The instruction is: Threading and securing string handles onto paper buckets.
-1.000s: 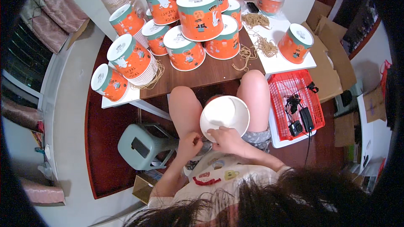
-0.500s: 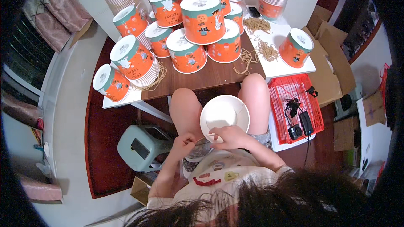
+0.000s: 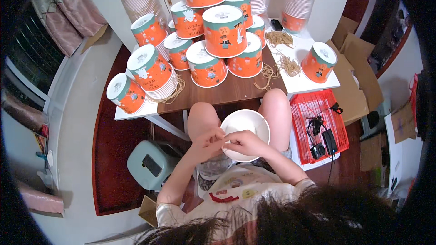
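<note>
1. Over the lap, short of the table's (image 3: 218, 97) near edge, the left hand (image 3: 208, 146) and the right hand (image 3: 246, 144) meet, elbows bent, forearms slanting inward.
2. The left hand's fingers curl close together by the left rim of a white-lined bucket (image 3: 249, 121); the right hand lies knuckles up over the near rim, fingers bent toward the left hand — whether either is clamped on something, I cannot tell.
3. That bucket sits between the thighs (image 3: 278, 118), mouth turned up toward the head, long axis roughly upright.
4. Left of the legs stands a grey-green stool (image 3: 141, 162); below the table's near right corner, a red basket (image 3: 339, 141) holds black cables (image 3: 314, 129).
5. The tabletop — brown in the middle, white at the ends — carries a pile of orange buckets (image 3: 225, 38), bases up; a lone orange bucket (image 3: 317, 67) stands by the right edge, tan cord (image 3: 289, 66) left of it.
6. Along the far edge rise plastic-wrapped stacks (image 3: 297, 0); beyond the right edge are cardboard boxes (image 3: 356, 79), and a pink curtain (image 3: 75, 11) hangs at the room's left.
</note>
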